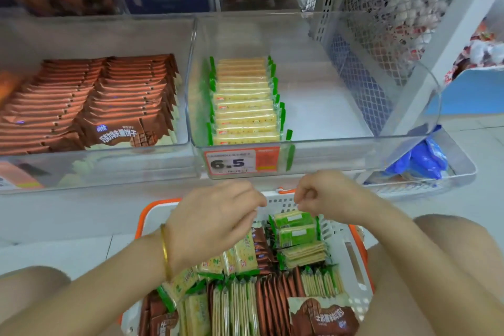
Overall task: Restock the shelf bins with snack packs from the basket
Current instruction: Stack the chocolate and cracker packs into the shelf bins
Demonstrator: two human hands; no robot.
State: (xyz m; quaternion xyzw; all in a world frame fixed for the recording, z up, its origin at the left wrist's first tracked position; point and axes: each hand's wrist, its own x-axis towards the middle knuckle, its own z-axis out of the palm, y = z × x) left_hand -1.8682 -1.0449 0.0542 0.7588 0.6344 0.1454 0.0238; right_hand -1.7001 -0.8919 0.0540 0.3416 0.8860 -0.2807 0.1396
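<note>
Our left grip [215, 221] and our right grip [324, 196] hover over the far end of the white plastic basket with the orange rim [351, 253]. It sits low in front of the white metal shelf [68, 213]. Both grips have their fingers curled in. The right grip's fingertips are just above a green see-through cracker pack [293, 219]. We cannot tell if either grip holds a pack or only touches one.

We think the packs are light. Their wrappers look thin, shiny and slippery. The crackers inside would likely snap if we squeezed hard. So we should take a pack by its two long sides with soft fingers, and not tug the thin sealed ends.

Now we count. We see one basket. Two green packs lie flat at its far end. Many more green packs and brown chocolate biscuit packs [263, 251] stand squeezed together nearer to us, too many to count. The middle clear plastic shelf bin [327, 106] holds one row of about eleven green-edged packs [245, 106] on its left side, and its right side is bare. The left clear bin [109, 35] holds two full rows of brown packs [109, 101].
</note>
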